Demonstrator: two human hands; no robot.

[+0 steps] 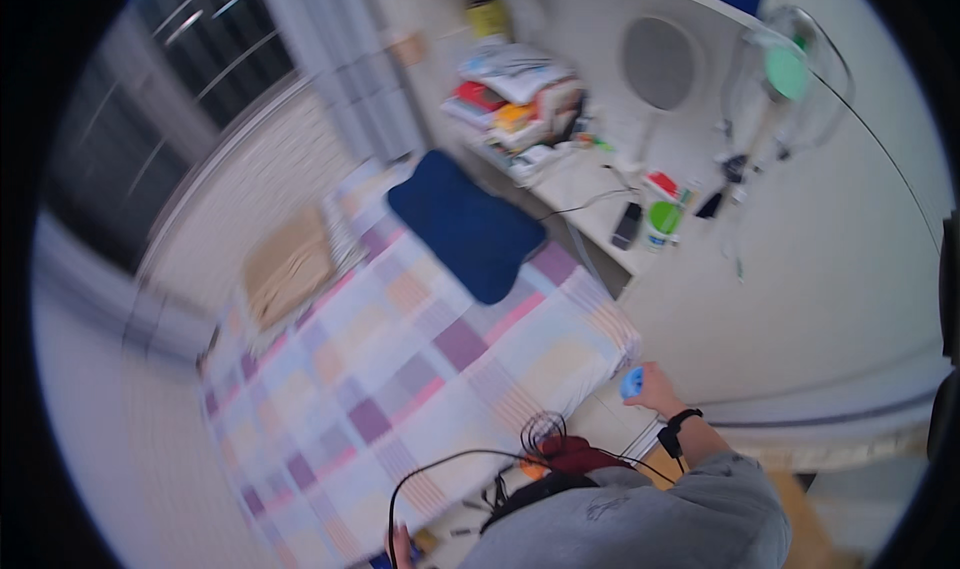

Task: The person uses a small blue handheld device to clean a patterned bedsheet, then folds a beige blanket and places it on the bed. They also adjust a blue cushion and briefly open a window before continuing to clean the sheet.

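Observation:
My right hand [660, 390] is closed around a small light-blue object [632, 383], whose kind I cannot make out. It is held out past the near corner of a bed with a checked sheet [457, 344]. A black band sits on that wrist, with a cable at it. At the bottom edge my left hand [401, 546] shows only in part, beside a black cable [435, 462]; its grip is unclear. Something dark blue [382, 560] lies close to it. On the bed rests a dark blue pillow [469, 227].
A white shelf [577, 201] beyond the bed holds stacked items [517, 96], a black object [627, 225] and a green-lidded container [664, 218]. A folded tan cloth [289, 269] lies by the window side. Coiled cable [543, 434] hangs near my waist.

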